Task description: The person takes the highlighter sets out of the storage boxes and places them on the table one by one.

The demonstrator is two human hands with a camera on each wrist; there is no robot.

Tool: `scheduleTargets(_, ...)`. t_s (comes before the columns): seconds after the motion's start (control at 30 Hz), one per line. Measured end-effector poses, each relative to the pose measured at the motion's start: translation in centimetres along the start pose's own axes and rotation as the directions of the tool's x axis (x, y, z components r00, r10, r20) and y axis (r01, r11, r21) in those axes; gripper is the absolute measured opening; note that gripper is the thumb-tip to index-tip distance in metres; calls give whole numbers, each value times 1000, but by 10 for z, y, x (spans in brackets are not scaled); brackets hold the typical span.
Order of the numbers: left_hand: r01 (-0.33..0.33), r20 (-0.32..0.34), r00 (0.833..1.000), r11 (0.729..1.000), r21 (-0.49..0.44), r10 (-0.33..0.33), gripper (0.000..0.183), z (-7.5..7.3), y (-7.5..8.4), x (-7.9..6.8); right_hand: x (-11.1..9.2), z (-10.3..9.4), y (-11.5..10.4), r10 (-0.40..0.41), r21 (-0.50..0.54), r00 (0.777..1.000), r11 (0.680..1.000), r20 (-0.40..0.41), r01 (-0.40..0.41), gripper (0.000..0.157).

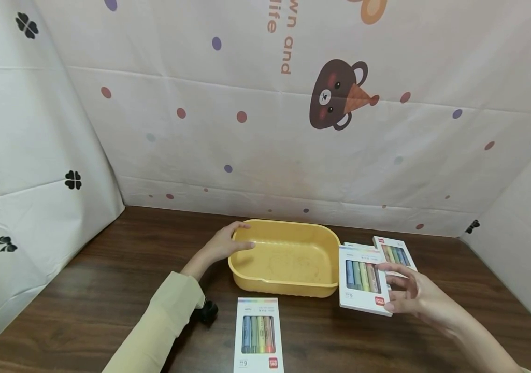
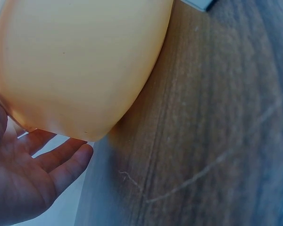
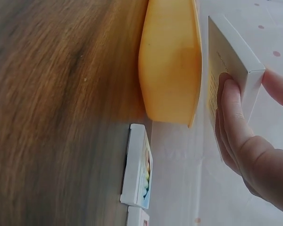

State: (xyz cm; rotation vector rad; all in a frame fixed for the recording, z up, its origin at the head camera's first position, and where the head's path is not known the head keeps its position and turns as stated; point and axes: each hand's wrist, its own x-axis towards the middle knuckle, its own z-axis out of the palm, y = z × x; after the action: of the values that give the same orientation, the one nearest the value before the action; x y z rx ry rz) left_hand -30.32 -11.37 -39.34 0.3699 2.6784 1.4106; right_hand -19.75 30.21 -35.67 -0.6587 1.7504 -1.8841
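Observation:
My left hand grips the left end of a yellow plastic basin, thumb over the rim. In the left wrist view its fingers lie against the outside of the basin wall. To the right of the basin my right hand holds a white crayon box with a clear window showing several coloured sticks. The right wrist view shows this box raised and tilted between thumb and fingers. No crayon box is visible inside the basin.
A similar crayon box lies in front of the basin. Another lies at the right, and one more is mostly hidden behind the held box. A patterned white cloth hangs behind the dark wooden table.

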Motion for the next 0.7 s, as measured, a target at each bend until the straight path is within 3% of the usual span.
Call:
scheduleTargets(0.3, -3, 2, 1000, 1000, -2, 3, 57, 0, 1, 0, -12, -1, 3, 26, -107, 998, 994, -54, -32, 59)
scheduleTargets(0.7, 9, 0, 1000, 1000, 2, -9, 57, 1, 1, 1, -22, -4, 7, 63, -55, 998, 996, -9, -64, 55)
